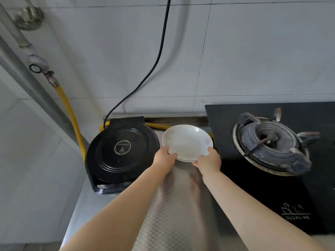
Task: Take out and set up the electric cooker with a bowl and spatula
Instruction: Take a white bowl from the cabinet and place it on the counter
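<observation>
A round black electric cooker [121, 151] with its lid closed sits on the metal counter at the left. Its black cord [159, 51] runs up the tiled wall. Just to its right is a shallow white bowl [187, 141] with faint pink flowers, held at its near rim by both hands. My left hand [164, 157] grips the rim's left side and my right hand [208, 160] grips the right side. Whether the bowl touches the counter I cannot tell. No spatula is in view.
A black glass gas stove [272, 178] with a burner [270, 142] fills the right side. A yellow gas hose [70, 115] comes down from a pipe and valve [39, 65] at the left and passes behind the cooker. Patterned metal counter [174, 205] lies between my arms.
</observation>
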